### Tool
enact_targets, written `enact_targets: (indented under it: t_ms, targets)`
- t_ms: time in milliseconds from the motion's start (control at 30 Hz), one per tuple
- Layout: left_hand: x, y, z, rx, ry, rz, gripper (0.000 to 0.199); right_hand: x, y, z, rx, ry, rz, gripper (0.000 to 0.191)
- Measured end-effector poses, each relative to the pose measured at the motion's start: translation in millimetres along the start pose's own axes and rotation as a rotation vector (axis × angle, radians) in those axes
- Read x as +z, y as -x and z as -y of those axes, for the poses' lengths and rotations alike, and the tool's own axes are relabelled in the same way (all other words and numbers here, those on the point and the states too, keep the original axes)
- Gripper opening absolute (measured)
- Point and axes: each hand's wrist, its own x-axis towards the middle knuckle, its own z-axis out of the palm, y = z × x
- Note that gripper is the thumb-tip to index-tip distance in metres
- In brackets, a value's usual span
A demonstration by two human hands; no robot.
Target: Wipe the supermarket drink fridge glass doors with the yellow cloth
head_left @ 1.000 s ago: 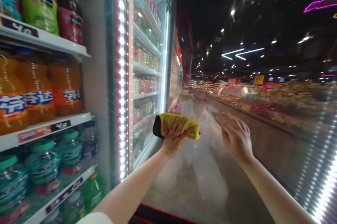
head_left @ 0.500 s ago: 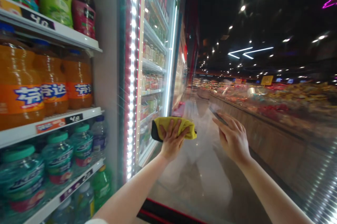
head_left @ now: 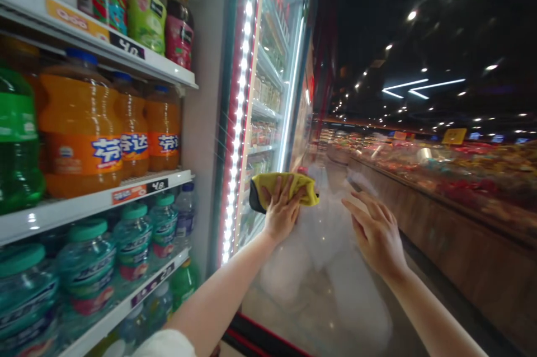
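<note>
**While my left hand pins a yellow cloth to the cooler's glass door**

Because only the pressure of my palm seems to hold the cloth against the smooth pane, a slip looks like the likeliest trouble. If my hand eases, the bundle could slide and drop toward the dark door base below my hands. Pressing hard near the lit door frame could also rock the door, I'd judge.

My left hand is spread across the cloth, its fingers curled a little over the top, so it both grips and presses. A dark patch shows just left of my fingers, but I cannot tell whether it is part of the cloth. My right hand is open and empty, fingers loosely apart, just right of the cloth. I cannot tell whether its fingertips touch the glass.

Left of my hands, orange soda bottles stand on a white shelf above teal-capped water bottles. Right of them, a long food counter runs beside the aisle.
</note>
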Motion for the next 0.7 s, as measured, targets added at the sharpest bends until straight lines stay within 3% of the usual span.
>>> enact_targets:
  t_ms: [67, 167, 267, 367, 467, 567, 700]
  targets:
    - [-8.8, -26.9, 3.5, 0.127, -0.016, 0.052, 0.052, 2.4, -7.5, 7.3, -0.018, -0.027, -0.006, 0.041]
    - [-20.9, -51.1, 20.9, 0.117, -0.031, 0.03, 0.054, 5.9, -10.7, 13.9, -0.033, -0.078, -0.016, 0.044]
    - [-25.0, -28.1, 45.0, 0.079, -0.026, -0.027, 0.052, 9.7, -4.6, 17.6, -0.038, -0.112, -0.007, 0.046]
    - [-31.9, 10.9, 69.4, 0.177, -0.031, -0.021, 0.046, 11.5, 0.5, 21.8, -0.048, -0.117, 0.01, 0.047]
    - [-50.9, 19.6, 93.6, 0.287, -0.068, 0.042, 0.042, 10.7, -3.3, 26.6, -0.071, -0.118, 0.001, 0.048]
    - [-72.7, -5.9, 118.4, 0.282, -0.124, 0.061, 0.043, 11.4, -15.4, 33.4, -0.082, -0.094, -0.035, 0.048]
    - [-81.7, -39.6, 147.1, 0.086, -0.234, 0.05, 0.051, 17.7, -31.3, 48.8, -0.053, -0.021, -0.049, 0.045]
